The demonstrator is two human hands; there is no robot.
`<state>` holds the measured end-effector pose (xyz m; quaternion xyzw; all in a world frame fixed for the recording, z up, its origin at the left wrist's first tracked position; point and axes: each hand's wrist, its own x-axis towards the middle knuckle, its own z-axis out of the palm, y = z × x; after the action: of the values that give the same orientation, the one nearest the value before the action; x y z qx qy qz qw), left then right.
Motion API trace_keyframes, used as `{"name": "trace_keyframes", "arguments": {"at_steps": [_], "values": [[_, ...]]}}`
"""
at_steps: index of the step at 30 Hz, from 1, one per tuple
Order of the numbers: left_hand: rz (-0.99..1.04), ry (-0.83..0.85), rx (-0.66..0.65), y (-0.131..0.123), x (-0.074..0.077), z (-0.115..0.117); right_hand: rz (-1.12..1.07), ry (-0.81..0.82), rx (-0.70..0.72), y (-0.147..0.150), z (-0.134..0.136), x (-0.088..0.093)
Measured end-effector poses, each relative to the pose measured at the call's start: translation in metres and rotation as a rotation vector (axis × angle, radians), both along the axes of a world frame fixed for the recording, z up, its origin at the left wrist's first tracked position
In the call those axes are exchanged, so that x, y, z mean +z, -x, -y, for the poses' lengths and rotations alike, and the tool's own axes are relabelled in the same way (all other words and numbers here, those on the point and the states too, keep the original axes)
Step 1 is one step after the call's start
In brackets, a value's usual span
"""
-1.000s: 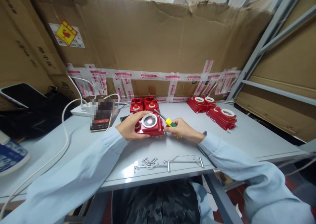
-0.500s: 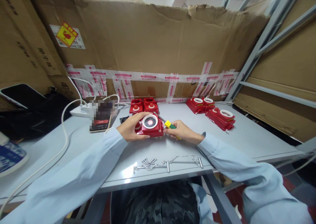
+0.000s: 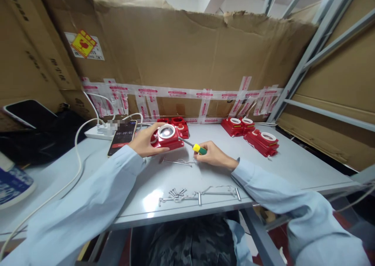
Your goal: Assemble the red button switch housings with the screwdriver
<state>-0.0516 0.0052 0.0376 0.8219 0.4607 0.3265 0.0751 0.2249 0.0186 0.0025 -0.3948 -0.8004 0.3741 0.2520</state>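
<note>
My left hand (image 3: 145,141) is closed around the left side of a red box (image 3: 171,141) with a white ring and a round window on its face. The box is lifted and tilted above the table. In my right hand (image 3: 213,156) is a screwdriver (image 3: 200,149) with a yellow and green handle, its shaft pointing left to the box's right corner. Whether the tip touches a screw there is too small to tell. Below the box, a thin metal rod with a short crossbar (image 3: 177,163) lies on the table.
Near the front edge lie several screws (image 3: 177,192) and metal T-shaped rods (image 3: 199,198). More red boxes stand behind (image 3: 182,127) and at the right (image 3: 261,142). A phone (image 3: 124,135), a power strip (image 3: 96,132) and a white cable (image 3: 79,152) are on the left. Cardboard (image 3: 181,55) walls the back.
My left hand has moved the red box left and up, tilting it. The screwdriver has shifted slightly left with its tip at the box's corner. The metal rod beneath has come into view.
</note>
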Motion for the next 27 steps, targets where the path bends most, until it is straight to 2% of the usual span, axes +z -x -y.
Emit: {"name": "trace_keyframes", "arguments": {"at_steps": [2, 6, 12, 16, 20, 24, 27], "values": [[0.026, -0.024, 0.068, 0.003, 0.004, 0.001, 0.059, -0.048, 0.041, 0.006, 0.002, 0.002], [0.055, -0.04, 0.097, 0.001, 0.005, 0.002, 0.237, -0.154, 0.076, 0.015, 0.009, 0.004], [-0.016, -0.025, -0.019, -0.01, -0.006, 0.001, 0.508, -0.322, 0.115, 0.022, 0.011, 0.007], [-0.042, -0.026, -0.005, -0.01, -0.009, 0.0, 0.663, -0.37, 0.156, 0.021, 0.01, 0.013], [-0.052, -0.008, 0.006, -0.01, -0.008, 0.0, 0.761, -0.354, 0.157, 0.005, 0.01, 0.02], [-0.076, 0.0, 0.013, -0.011, -0.01, 0.001, 0.818, -0.295, 0.144, -0.028, 0.015, 0.03], [-0.096, 0.017, 0.016, -0.012, -0.014, 0.0, 0.823, -0.187, 0.119, -0.051, 0.024, 0.036]]}}
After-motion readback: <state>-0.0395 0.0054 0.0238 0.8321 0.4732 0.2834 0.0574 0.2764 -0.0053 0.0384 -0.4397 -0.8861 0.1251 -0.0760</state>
